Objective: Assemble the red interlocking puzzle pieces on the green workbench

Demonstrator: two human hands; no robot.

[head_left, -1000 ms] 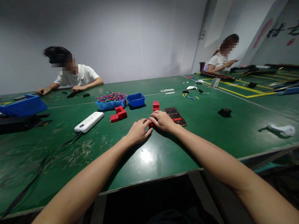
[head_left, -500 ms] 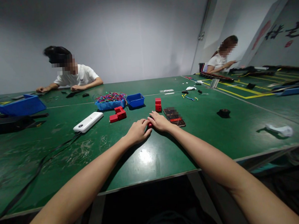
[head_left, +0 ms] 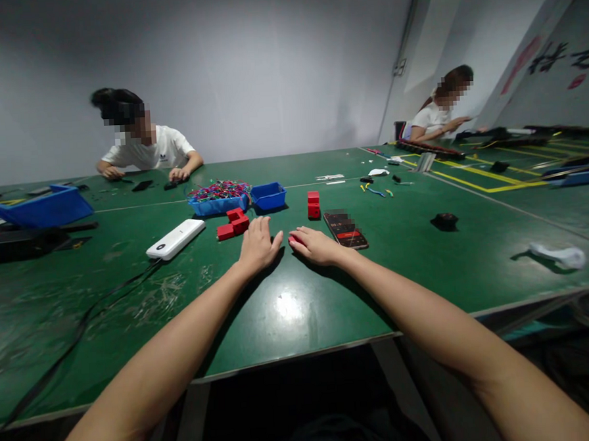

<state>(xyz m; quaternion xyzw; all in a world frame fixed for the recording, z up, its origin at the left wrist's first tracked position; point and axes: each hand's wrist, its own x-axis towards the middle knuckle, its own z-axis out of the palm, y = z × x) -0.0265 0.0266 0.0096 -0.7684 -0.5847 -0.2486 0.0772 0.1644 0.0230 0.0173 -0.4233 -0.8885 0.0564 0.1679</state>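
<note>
My left hand (head_left: 257, 247) is spread above the green table (head_left: 251, 328), thumb out and nothing in its fingers. It is nearest to the red blocks (head_left: 236, 221), which lie just beyond its fingertips to the left. My right hand (head_left: 317, 245) is closed over a small red block (head_left: 296, 239), mostly hidden under the fingers. Past the right hand another red piece (head_left: 313, 205) stands on the table. A phone (head_left: 345, 230) with a lit timer screen lies beside the right hand.
A white power bank (head_left: 176, 240) with a black cable lies left. Behind are a blue bin of colourful wires (head_left: 219, 199) and a smaller blue bin (head_left: 269, 196). Pliers (head_left: 374, 191), a black lump (head_left: 444, 222) and a white object (head_left: 557, 255) lie right. Two people sit across.
My left hand has come off the small red block and moved left and forward, its fingers opening. The right hand stays on the block. The person at the left has shifted their hands.
</note>
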